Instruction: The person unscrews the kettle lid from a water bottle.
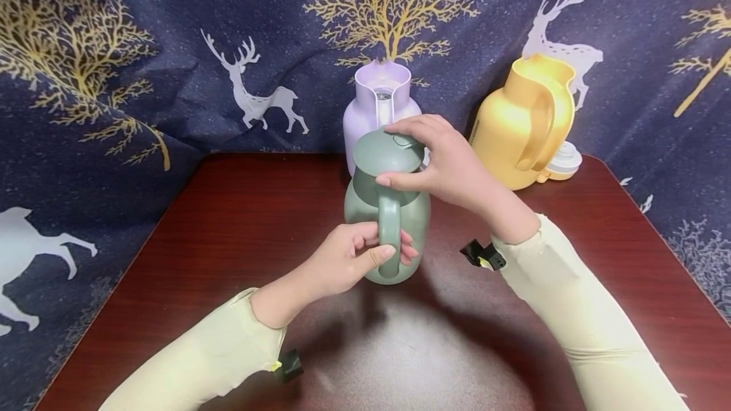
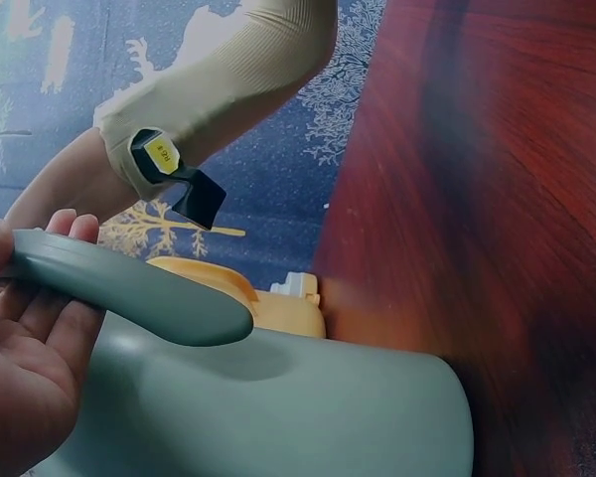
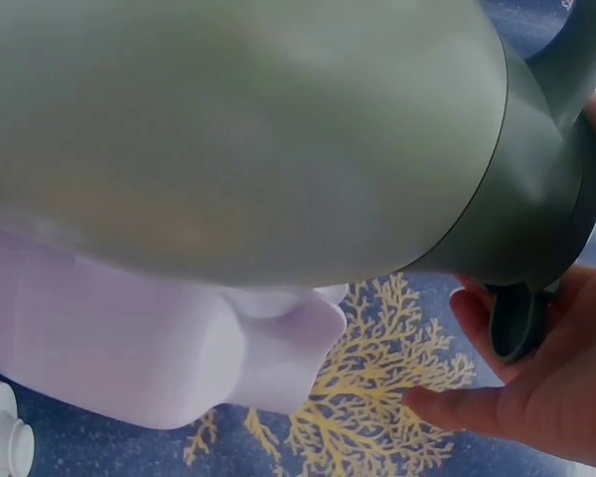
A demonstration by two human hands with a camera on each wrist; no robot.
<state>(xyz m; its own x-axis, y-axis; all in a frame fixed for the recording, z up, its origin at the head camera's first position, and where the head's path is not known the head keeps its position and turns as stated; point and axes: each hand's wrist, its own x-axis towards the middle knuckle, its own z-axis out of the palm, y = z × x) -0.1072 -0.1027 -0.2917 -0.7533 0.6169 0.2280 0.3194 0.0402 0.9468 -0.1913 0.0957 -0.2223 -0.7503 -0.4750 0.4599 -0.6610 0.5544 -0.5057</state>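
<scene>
A sage-green thermos jug [image 1: 419,224] stands on the table with its handle [image 1: 390,224] towards me. My left hand [image 1: 342,259] holds that handle low down, thumb on the near side and fingertips showing past it; the left wrist view shows the handle [image 2: 129,283] across the fingers. Over the jug's top, my right hand [image 1: 451,160] grips the round green lid [image 1: 379,154], thumb at its near edge and fingers reaching over to the far side. In the right wrist view, the dark green spout [image 3: 521,323] sits between the fingers and palm.
Directly behind the green jug stands a lilac jug [image 1: 356,116] with its top uncovered. A yellow jug [image 1: 499,129] without a lid is at the back right, beside a white and yellow stopper [image 1: 564,160]. A patterned blue cloth [image 1: 274,5] hangs behind the dark red table [image 1: 228,227].
</scene>
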